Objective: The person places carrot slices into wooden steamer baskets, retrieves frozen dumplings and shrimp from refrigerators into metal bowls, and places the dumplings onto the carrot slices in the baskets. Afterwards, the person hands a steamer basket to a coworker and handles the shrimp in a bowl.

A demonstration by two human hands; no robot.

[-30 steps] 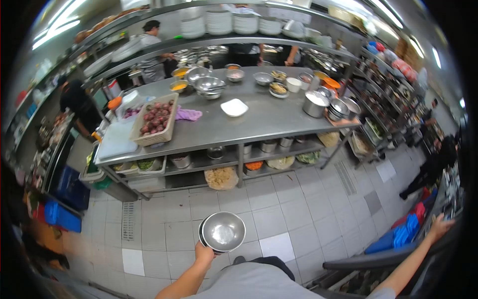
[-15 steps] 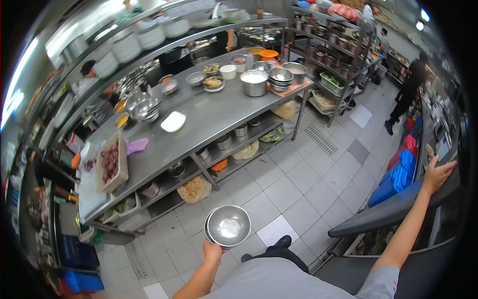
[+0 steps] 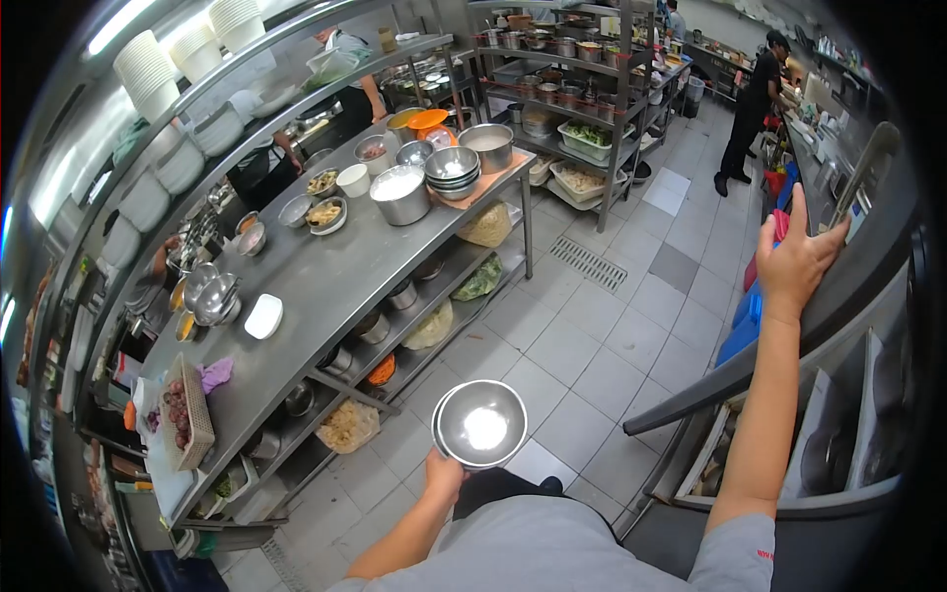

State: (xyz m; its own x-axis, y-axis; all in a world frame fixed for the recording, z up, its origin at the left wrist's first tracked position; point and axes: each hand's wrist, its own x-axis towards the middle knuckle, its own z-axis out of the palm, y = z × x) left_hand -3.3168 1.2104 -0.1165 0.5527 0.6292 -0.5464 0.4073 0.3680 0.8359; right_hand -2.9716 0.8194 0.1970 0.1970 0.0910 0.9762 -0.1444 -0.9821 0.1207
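Note:
My left hand (image 3: 446, 476) is closed on the rim of two nested steel mixing bowls (image 3: 481, 419), held over the floor in front of my body. The upper bowl looks bare and shiny inside. On the right, my right arm is stretched out and my right hand (image 3: 792, 264) has its fingers spread. It lies at the dark edge of what looks like an open fridge door (image 3: 720, 392); how firmly it touches is unclear. Below that arm, the opening (image 3: 838, 434) shows pale-walled containers, partly hidden by the forearm.
A long steel table (image 3: 326, 296) carries a pot (image 3: 401, 197), stacked bowls (image 3: 453, 170), a white dish (image 3: 263, 317) and a basket of red onions (image 3: 185, 409). A rack (image 3: 623, 109) stands beyond. A person in black (image 3: 755, 109) is at the right counter. Blue bins (image 3: 740, 331) stand behind the door.
My view has turned right. My right hand has moved up and inward in the picture, its fingers now more spread. The bowls stay in my left hand, slightly further right in view.

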